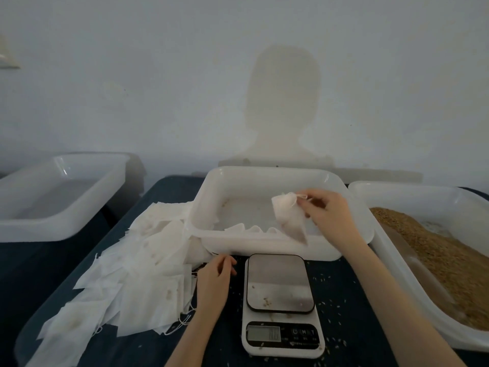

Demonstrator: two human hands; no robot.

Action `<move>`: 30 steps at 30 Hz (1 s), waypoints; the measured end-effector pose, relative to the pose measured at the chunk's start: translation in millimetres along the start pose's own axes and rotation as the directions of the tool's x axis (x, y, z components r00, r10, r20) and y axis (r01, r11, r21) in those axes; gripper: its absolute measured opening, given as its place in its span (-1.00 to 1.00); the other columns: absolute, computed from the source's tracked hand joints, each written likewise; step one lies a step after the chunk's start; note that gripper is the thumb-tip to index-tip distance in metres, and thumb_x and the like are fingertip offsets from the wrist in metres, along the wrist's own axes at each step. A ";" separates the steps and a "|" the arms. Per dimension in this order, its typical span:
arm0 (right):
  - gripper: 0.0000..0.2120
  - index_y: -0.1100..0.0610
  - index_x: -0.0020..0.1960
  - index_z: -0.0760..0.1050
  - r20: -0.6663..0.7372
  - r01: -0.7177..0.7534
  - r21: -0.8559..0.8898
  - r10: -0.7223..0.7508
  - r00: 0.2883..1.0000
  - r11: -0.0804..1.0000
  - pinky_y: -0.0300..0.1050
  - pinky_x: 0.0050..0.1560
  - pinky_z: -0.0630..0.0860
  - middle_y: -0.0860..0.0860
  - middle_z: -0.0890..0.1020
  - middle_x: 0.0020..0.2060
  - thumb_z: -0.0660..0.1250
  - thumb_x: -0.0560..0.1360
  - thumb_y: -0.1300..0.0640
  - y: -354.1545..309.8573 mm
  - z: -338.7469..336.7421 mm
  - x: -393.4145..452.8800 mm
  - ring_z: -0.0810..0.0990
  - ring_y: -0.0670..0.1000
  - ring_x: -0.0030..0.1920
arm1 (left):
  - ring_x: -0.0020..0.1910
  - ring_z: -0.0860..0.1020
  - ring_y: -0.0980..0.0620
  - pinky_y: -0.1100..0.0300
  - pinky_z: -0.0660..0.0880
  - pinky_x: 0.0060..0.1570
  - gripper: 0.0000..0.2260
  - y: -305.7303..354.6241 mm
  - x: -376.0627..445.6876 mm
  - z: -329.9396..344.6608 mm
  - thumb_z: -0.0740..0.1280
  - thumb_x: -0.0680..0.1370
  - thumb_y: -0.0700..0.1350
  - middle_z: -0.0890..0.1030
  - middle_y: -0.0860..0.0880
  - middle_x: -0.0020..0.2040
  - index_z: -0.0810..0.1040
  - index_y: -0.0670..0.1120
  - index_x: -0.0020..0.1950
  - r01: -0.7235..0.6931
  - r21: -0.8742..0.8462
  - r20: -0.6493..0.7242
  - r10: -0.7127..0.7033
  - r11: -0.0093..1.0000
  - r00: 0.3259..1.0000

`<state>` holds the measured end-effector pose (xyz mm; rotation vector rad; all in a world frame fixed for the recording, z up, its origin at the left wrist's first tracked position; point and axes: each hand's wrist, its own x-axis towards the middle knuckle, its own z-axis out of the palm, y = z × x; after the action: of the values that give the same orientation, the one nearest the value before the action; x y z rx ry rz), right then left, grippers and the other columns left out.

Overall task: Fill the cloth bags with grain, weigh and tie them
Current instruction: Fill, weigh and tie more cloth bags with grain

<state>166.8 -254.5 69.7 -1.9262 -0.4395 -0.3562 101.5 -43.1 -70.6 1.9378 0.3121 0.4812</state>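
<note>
- The right hand [329, 210] is in the middle right of the frame. Its fingers pinch the top of a small white cloth bag [289, 217] filled with grain.
- The bag hangs over the middle white plastic tub [264, 178], near the tub's right side.
- More small white bags [251, 229] lie inside that tub along its front wall.
- The left hand [215, 272] is in the lower middle. Its fingers curl loosely and rest at the edge of a big pile of flat empty white cloth bags [127, 274] on the dark table [341, 308].
- A white kitchen scale with a shiny metal plate [279, 283] sits just beside the left hand. A few grains lie on it.
- A white tub of brown grain [447, 255] is on the right.
- Another white tub [53, 192] is on the upper left.
</note>
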 end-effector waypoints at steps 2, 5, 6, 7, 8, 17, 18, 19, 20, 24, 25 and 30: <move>-0.82 -0.01 -0.09 0.64 -0.129 0.022 -0.097 -0.034 0.991 0.995 -0.45 -0.26 0.39 -0.23 0.60 -0.33 0.34 0.51 0.24 8.2 -2.1 11.3 0.52 -0.28 -0.30 | -0.39 0.50 0.20 0.44 0.38 -0.38 -0.75 0.7 -0.2 -0.2 0.23 0.58 -0.19 0.58 0.04 -0.39 0.56 0.05 -0.24 -0.001 -0.011 0.000 0.001 1.000 1.000; -0.81 0.10 0.04 0.66 -0.138 -0.031 -0.271 -0.007 0.990 0.962 -0.44 -0.18 0.37 -0.06 0.66 -0.12 0.30 0.53 0.25 34.6 3.6 19.8 0.52 -0.22 -0.21 | -0.40 0.50 0.19 0.43 0.39 -0.37 -0.74 1.7 -0.8 -0.1 0.24 0.58 -0.19 0.58 0.03 -0.40 0.57 0.04 -0.25 0.003 -0.024 -0.004 -0.003 1.000 1.000; -0.80 0.11 0.07 0.66 -0.096 -0.078 -0.350 0.047 0.994 0.933 -0.34 -0.14 0.39 -0.01 0.67 -0.07 0.30 0.54 0.24 45.0 7.5 21.6 0.53 -0.16 -0.18 | -0.40 0.50 0.19 0.43 0.39 -0.37 -0.74 1.9 -1.2 -0.4 0.24 0.58 -0.19 0.59 0.04 -0.39 0.57 0.05 -0.26 0.007 -0.027 -0.005 -0.007 1.000 1.000; -0.80 0.09 0.08 0.66 -0.035 -0.131 -0.430 0.129 0.991 0.893 -0.24 -0.08 0.41 0.03 0.67 -0.01 0.30 0.53 0.23 54.9 11.2 23.9 0.55 -0.07 -0.11 | -0.40 0.50 0.19 0.42 0.39 -0.37 -0.74 2.0 -1.4 -0.4 0.24 0.58 -0.19 0.59 0.04 -0.39 0.57 0.05 -0.26 0.012 -0.026 -0.004 -0.012 1.000 1.000; -0.80 0.06 0.07 0.66 0.049 -0.178 -0.504 0.234 0.971 0.845 -0.17 0.00 0.45 0.04 0.66 0.04 0.30 0.53 0.21 62.9 14.6 26.7 0.57 -0.01 -0.02 | -0.39 0.50 0.19 0.42 0.39 -0.36 -0.74 1.9 -1.3 -0.6 0.23 0.58 -0.19 0.59 0.05 -0.40 0.56 0.06 -0.26 0.016 -0.020 -0.002 -0.016 1.000 1.000; -0.78 0.02 0.05 0.67 0.470 -0.134 -0.653 0.538 0.700 0.746 -0.30 -0.04 0.37 -0.01 0.63 0.15 0.29 0.53 0.21 61.4 15.6 42.3 0.50 -0.07 0.06 | -0.37 0.52 0.17 0.41 0.40 -0.34 -0.74 2.6 -2.3 -0.9 0.24 0.58 -0.17 0.59 0.08 -0.39 0.56 0.08 -0.25 0.003 -0.004 0.000 -0.003 1.000 1.000; -0.79 0.02 0.02 0.68 0.458 -0.127 -0.643 0.512 0.727 0.755 -0.30 -0.08 0.38 -0.04 0.65 0.08 0.29 0.53 0.19 61.3 15.5 41.2 0.49 -0.08 0.01 | -0.37 0.52 0.18 0.41 0.40 -0.33 -0.74 3.8 -2.9 -1.5 0.24 0.58 -0.17 0.58 0.08 -0.39 0.55 0.09 -0.25 -0.009 0.008 0.002 0.009 1.000 1.000; -0.80 0.01 -0.01 0.68 0.432 -0.111 -0.636 0.472 0.768 0.764 -0.27 -0.09 0.39 -0.06 0.66 0.02 0.28 0.53 0.17 60.9 15.5 39.8 0.50 -0.09 -0.03 | -0.36 0.52 0.19 0.41 0.40 -0.32 -0.75 5.3 -3.7 -2.0 0.24 0.58 -0.16 0.58 0.09 -0.38 0.55 0.10 -0.24 -0.026 0.029 0.005 0.026 0.999 1.000; -0.81 0.01 -0.04 0.68 0.400 -0.090 -0.622 0.414 0.817 0.778 -0.23 -0.08 0.38 -0.08 0.66 -0.03 0.29 0.53 0.15 59.4 16.2 38.0 0.50 -0.10 -0.09 | -0.35 0.52 0.20 0.40 0.40 -0.30 -0.76 6.7 -5.0 -2.4 0.24 0.58 -0.15 0.58 0.11 -0.37 0.54 0.10 -0.23 -0.046 0.064 0.007 0.046 0.997 0.999; -0.80 -0.08 -0.15 0.64 0.316 0.013 -0.442 0.142 0.938 0.897 -0.34 -0.26 0.36 -0.09 0.67 -0.17 0.30 0.55 0.13 43.4 24.2 24.0 0.46 -0.16 -0.29 | -0.34 0.44 0.21 0.38 0.32 -0.33 -0.87 17.5 -9.1 -15.1 0.25 0.58 -0.07 0.49 0.15 -0.36 0.54 0.06 -0.15 -0.146 0.339 -0.066 0.178 0.929 0.982; -0.78 -0.10 -0.17 0.62 0.318 0.046 -0.408 0.095 0.943 0.912 -0.37 -0.29 0.37 -0.10 0.67 -0.21 0.30 0.55 0.14 36.9 26.4 19.2 0.46 -0.15 -0.32 | -0.34 0.42 0.21 0.40 0.30 -0.35 -0.89 20.5 -9.0 -22.0 0.26 0.57 -0.05 0.47 0.15 -0.34 0.53 0.06 -0.14 -0.151 0.416 -0.075 0.199 0.897 0.977; -0.80 -0.09 -0.13 0.62 0.383 0.168 -0.351 -0.023 0.924 0.921 -0.37 -0.24 0.43 -0.25 0.60 -0.23 0.28 0.56 0.13 7.6 40.1 -2.1 0.48 -0.17 -0.31 | -0.29 0.44 0.20 0.37 0.31 -0.36 -0.91 26.4 -14.2 -72.7 0.26 0.54 0.03 0.46 0.14 -0.30 0.47 0.08 -0.14 -0.045 0.706 -0.082 0.144 0.707 0.986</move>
<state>170.2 -220.4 47.4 -2.3690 -0.7642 -0.1400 55.0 -0.8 -23.4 2.6913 0.5428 0.6182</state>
